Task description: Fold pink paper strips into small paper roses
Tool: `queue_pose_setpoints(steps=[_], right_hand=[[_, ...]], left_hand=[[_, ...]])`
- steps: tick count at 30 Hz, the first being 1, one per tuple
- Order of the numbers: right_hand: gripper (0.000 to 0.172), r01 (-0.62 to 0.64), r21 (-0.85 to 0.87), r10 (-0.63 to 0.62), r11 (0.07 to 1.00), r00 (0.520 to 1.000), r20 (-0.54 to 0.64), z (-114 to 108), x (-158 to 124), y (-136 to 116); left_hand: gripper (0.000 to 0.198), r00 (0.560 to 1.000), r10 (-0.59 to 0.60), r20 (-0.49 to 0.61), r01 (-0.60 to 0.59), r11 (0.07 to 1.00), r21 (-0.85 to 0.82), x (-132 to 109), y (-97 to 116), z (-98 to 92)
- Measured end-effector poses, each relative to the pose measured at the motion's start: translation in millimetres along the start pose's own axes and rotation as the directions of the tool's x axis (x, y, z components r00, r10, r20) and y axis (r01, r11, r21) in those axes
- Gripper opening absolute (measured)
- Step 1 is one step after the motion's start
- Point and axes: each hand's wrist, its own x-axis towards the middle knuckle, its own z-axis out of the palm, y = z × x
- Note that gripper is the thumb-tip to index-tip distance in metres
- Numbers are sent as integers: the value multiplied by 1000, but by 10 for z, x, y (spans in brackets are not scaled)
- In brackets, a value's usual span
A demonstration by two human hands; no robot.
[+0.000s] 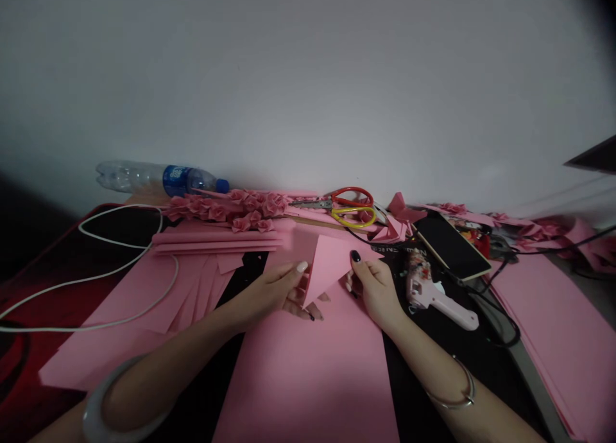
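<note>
A folded pink paper sheet (326, 266) comes to a point at the bottom, forming a rough triangle above the desk. My left hand (274, 291) grips its left side, with the fingers curled behind it. My right hand (373, 287) pinches its right edge between thumb and fingers. Beneath both hands lies a large flat pink sheet (303, 379). A pink glue gun (430, 293) lies just right of my right hand, not touched.
Along the wall lie red-and-yellow-handled scissors (349, 207), pink paper roses (231, 210), a plastic water bottle (161, 178) and a black phone (450, 245). Cut pink strips (214, 241), a white cable (120, 282), black wires and more pink sheets (553, 327) surround the hands.
</note>
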Motion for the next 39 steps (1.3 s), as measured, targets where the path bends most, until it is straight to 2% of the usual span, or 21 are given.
queue_pose_setpoints(steps=[4,10,12,15,18,20,22,24,26,29,32,36,39], right_hand=[[54,-2,-32,4,1000,996,87,16,-15,-44],[52,33,-133,-11,991,986,169,53,-27,-114],[45,34,-88,-17,996,981,195,60,-34,-104],[35,52,64,-64,997,979,194,51,-33,-47],[46,78,174,-106,982,982,158,42,-23,0],[45,39,209,-79,977,979,185,48,-19,-4],[34,-19,206,-32,978,970,240,59,-18,-31],[23,-42,190,-8,981,967,256,69,-15,-53],[19,-27,161,-9,987,976,217,73,-9,-54],[22,7,84,-17,996,993,115,71,0,-26],[20,3,80,-10,997,996,89,71,-2,-11],[19,-18,80,11,997,996,91,84,-14,-23],[17,11,30,-12,999,999,48,102,-28,-33]], left_hand=[[36,998,-6,57,4,999,35,-13,-1,20],[15,997,68,38,-75,974,215,16,-32,3],[16,995,98,22,-100,954,282,21,-48,10],[15,979,194,-64,-159,920,359,21,-73,31],[20,951,281,-131,-191,864,466,18,-82,45],[25,933,325,-152,-200,823,532,17,-80,44],[25,920,355,-165,-213,807,551,18,-79,37],[22,920,346,-184,-204,823,530,21,-85,30],[22,934,298,-198,-177,866,467,25,-97,29],[24,972,167,-168,-112,949,293,36,-120,40],[24,991,75,-113,-55,985,166,48,-139,55],[25,996,38,-77,-28,991,133,47,-130,82],[27,997,19,-74,-10,991,131,38,-105,104]])
